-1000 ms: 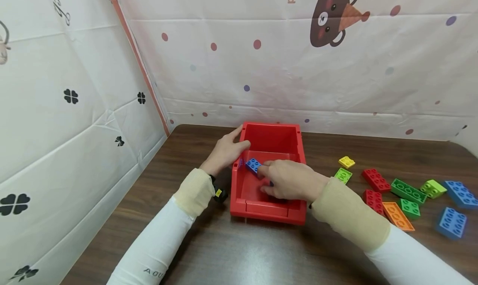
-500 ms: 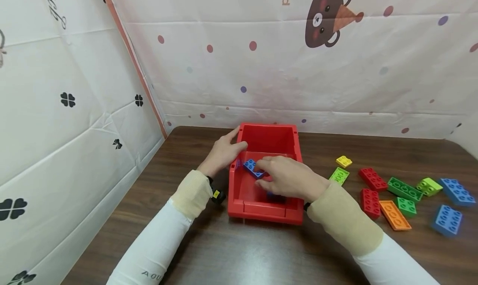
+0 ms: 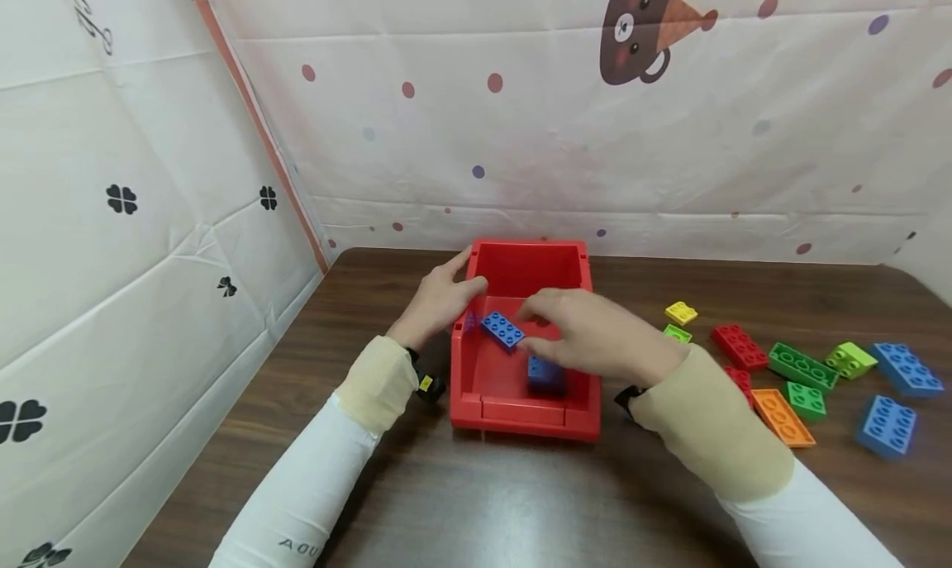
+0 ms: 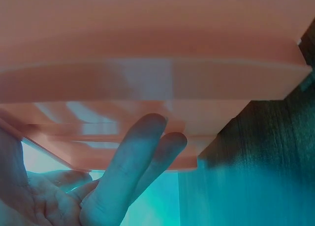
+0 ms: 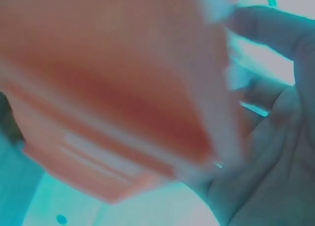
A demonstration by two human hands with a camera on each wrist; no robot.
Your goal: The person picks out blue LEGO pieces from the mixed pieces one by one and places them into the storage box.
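Note:
A red plastic bin stands on the table in the head view. My left hand grips its left wall, thumb over the rim and fingers along the outside; the left wrist view shows these fingers against the bin's outer side. Inside lie a blue toy brick at the left and a darker blue brick, partly hidden under my right hand. That hand is over the bin, thumb and index finger apart, fingertips close to the first brick. The right wrist view is blurred.
Several loose bricks lie on the right of the table, including an orange one, a long green one, a red one, a yellow one and a blue one. A patterned sheet rises behind the table.
My right hand has drawn back from the first blue brick, its fingers spreading, and has uncovered the second blue brick. My left hand stays on the bin. The head view has shifted slightly.

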